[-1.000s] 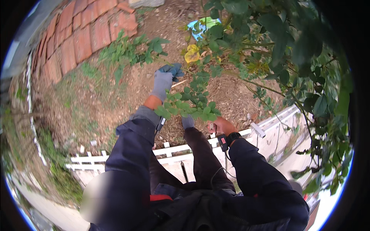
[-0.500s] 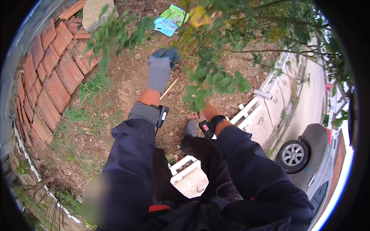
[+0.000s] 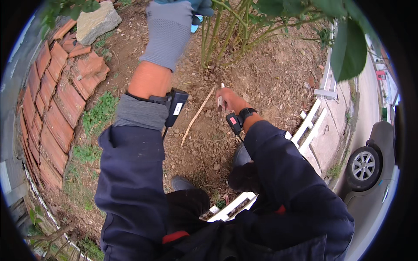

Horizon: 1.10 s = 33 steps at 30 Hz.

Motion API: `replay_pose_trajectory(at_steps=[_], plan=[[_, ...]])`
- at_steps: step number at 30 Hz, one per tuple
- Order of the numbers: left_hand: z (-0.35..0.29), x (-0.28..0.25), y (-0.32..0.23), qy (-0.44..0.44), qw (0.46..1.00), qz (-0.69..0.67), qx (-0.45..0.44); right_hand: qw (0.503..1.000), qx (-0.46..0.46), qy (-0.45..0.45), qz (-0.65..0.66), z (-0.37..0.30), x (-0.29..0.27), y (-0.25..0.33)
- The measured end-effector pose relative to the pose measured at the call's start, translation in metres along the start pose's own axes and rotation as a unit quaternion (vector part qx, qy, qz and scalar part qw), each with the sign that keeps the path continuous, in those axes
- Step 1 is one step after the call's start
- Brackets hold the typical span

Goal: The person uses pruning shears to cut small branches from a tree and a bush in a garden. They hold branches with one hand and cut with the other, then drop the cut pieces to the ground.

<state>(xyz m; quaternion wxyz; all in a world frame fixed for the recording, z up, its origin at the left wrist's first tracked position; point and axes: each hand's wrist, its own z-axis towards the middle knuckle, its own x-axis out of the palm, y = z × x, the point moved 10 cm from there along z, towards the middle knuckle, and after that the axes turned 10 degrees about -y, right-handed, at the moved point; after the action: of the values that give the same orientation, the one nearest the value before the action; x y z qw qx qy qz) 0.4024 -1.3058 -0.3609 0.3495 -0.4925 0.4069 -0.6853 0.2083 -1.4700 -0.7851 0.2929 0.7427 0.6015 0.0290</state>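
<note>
My left hand (image 3: 176, 24) wears a grey knitted glove with blue-coated fingers and reaches up to the top edge, which cuts part of it off. Its visible fingers are curled beside a green stem of the bush (image 3: 213, 41); what they grip is out of sight. Lower and to the right, my bare right hand (image 3: 233, 101) is closed around a small hand tool (image 3: 222, 85) with a pale tip, its kind unclear. It is below the base of the bush. A thin dry stick (image 3: 198, 115) lies on the soil between my arms.
Red roof tiles (image 3: 58, 108) are stacked at the left, with a large pale stone (image 3: 98, 22) behind. A low white fence (image 3: 309, 126) runs along the right, beside a parked grey car (image 3: 379, 152). Leaves (image 3: 348, 48) hang close at the upper right.
The view has shifted nearer the bush's base. My left hand has moved up to the top edge. My right hand, partly behind leaves before, now shows with the tool.
</note>
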Motion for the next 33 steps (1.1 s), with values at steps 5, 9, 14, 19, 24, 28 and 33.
replay_pose_trajectory(at_steps=[5, 9, 14, 19, 24, 28, 33], plan=[[0.007, 0.001, 0.001, 0.001, 0.997, 0.073, 0.024, 0.988, -0.153, -0.025, 0.001, 0.032, -0.02, 0.021], [0.001, 0.006, -0.002, 0.014, 0.999, 0.045, 0.025, 0.882, -0.409, -0.05, -0.226, 0.069, -0.013, 0.048], [-0.007, 0.008, -0.012, -0.013, 0.996, 0.076, 0.042, 0.681, -0.473, -0.047, -0.557, 0.13, 0.035, 0.057], [-0.013, 0.012, -0.019, -0.01, 0.996, 0.07, 0.062, 0.898, -0.137, -0.068, -0.413, 0.135, -0.009, 0.045], [-0.014, 0.018, -0.02, 0.0, 0.995, 0.064, 0.077, 0.883, -0.219, -0.075, -0.408, 0.133, 0.012, 0.067], [-0.008, 0.02, -0.014, -0.011, 0.996, 0.077, 0.042, 0.787, -0.278, -0.047, -0.549, 0.169, 0.022, 0.058], [-0.007, 0.022, -0.015, -0.007, 0.996, 0.082, 0.042, 0.688, -0.379, -0.08, -0.614, 0.173, 0.039, 0.068]])
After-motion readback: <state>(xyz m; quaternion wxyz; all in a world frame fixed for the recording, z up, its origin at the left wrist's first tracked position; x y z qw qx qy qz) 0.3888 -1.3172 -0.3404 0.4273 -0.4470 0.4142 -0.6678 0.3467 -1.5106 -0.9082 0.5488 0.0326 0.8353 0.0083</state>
